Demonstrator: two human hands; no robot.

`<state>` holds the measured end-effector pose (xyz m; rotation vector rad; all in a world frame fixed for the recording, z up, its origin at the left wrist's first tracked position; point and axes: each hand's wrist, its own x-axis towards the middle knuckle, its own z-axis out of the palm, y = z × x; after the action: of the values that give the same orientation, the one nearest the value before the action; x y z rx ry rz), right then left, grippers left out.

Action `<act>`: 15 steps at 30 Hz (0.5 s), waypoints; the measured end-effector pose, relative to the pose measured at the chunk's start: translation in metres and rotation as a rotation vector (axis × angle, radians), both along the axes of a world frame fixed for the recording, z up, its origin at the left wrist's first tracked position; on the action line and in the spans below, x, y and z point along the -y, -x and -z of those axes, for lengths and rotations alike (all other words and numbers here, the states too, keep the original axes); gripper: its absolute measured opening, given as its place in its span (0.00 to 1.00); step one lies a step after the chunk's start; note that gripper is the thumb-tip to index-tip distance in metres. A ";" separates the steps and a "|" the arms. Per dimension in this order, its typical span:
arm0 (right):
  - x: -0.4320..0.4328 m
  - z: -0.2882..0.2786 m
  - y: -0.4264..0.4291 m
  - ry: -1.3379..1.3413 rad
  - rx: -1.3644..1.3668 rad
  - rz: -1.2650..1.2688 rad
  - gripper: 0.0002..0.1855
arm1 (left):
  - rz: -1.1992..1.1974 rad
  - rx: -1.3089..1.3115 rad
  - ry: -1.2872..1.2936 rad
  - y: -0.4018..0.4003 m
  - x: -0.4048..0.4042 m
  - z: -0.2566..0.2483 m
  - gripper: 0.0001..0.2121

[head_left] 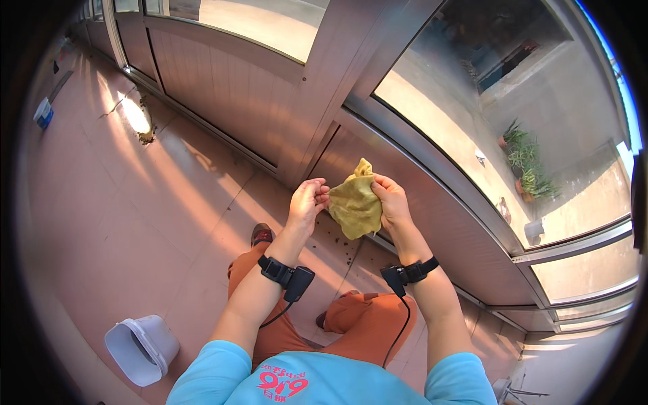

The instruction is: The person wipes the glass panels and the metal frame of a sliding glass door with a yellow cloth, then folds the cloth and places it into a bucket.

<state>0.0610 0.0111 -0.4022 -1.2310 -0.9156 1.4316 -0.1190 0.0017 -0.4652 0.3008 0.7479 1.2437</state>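
Note:
A crumpled yellow-green cloth point(356, 205) hangs in front of me, its lower part loose and its top bunched. My right hand point(391, 198) pinches its right edge between thumb and fingers. On the cloth's left side, the fingertips of my left hand point(309, 200) are curled together at its edge and seem to pinch a corner. Behind the cloth rises the metal lower panel point(415, 228) of a framed glass partition. Each of my forearms wears a black strapped device with a cable.
A white plastic bucket point(152, 344) stands at lower left on the pink tiled floor point(152, 223). Dark crumbs point(348, 248) lie by the partition's bottom track. Farther off are a blue-and-white tub point(44, 113) and a sunlit debris patch point(146, 136). Potted plants point(526, 162) show through the glass point(445, 126).

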 end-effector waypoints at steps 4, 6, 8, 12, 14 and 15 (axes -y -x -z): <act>0.031 -0.012 0.006 0.070 -0.228 0.007 0.14 | 0.233 -0.178 0.040 -0.002 0.008 0.000 0.14; 0.041 -0.016 0.011 0.085 -0.289 0.027 0.13 | 0.361 -0.244 0.021 0.000 0.017 0.001 0.21; 0.056 -0.032 0.024 0.134 -0.306 0.055 0.13 | 0.468 -0.108 -0.093 -0.007 0.032 -0.019 0.28; 0.076 -0.030 0.035 0.134 -0.382 -0.040 0.13 | 0.454 -0.006 -0.246 -0.009 0.076 -0.071 0.27; 0.084 -0.025 0.048 0.087 -0.311 -0.073 0.12 | 0.295 -0.032 -0.274 -0.009 0.087 -0.066 0.23; 0.083 -0.025 0.043 0.051 -0.258 -0.075 0.12 | 0.244 -0.017 -0.285 -0.016 0.087 -0.065 0.21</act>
<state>0.0176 -0.0721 -0.3772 -1.0275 -0.7586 1.6388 -0.1030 -0.0854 -0.4003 0.6185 0.5287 1.1149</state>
